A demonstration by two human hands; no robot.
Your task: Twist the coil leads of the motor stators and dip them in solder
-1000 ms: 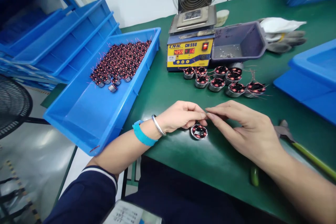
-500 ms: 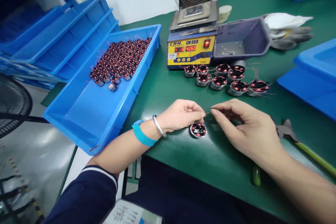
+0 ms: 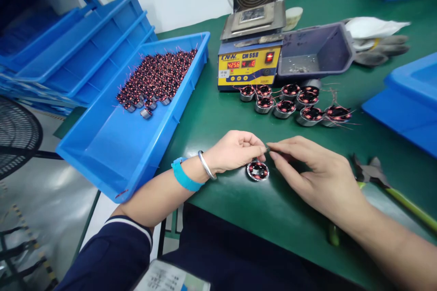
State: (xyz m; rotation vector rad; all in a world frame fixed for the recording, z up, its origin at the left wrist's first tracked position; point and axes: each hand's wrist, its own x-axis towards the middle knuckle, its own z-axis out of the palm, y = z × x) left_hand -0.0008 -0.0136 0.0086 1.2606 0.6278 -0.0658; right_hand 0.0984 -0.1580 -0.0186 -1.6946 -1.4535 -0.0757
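Note:
A round copper-wound coil (image 3: 258, 170) in a metal ring rests on the green table, just below the fingertips of my left hand (image 3: 239, 149). That hand is closed in a pinch at the coil's upper edge; the thin wire seen between the hands earlier is too small to make out now. From the right, my right hand (image 3: 316, 173) reaches in with thumb and forefinger slightly apart, their tips close to the left fingertips. Whether a wire lies between them is not visible. Green-handled cutters (image 3: 373, 173) lie beyond my right wrist, partly hidden by it.
Several wound coils (image 3: 284, 108) stand before a yellow-and-blue heating unit (image 3: 249, 66). Beside it sits a grey bin (image 3: 316, 50), with gloves (image 3: 382, 47) further right. A blue tray (image 3: 184, 116) of many small coils is at the left; blue boxes are at the right.
My right hand has moved left and slightly down, its fingertips now nearly meeting the left ones. More of the cutters shows. The left hand and coil have barely moved.

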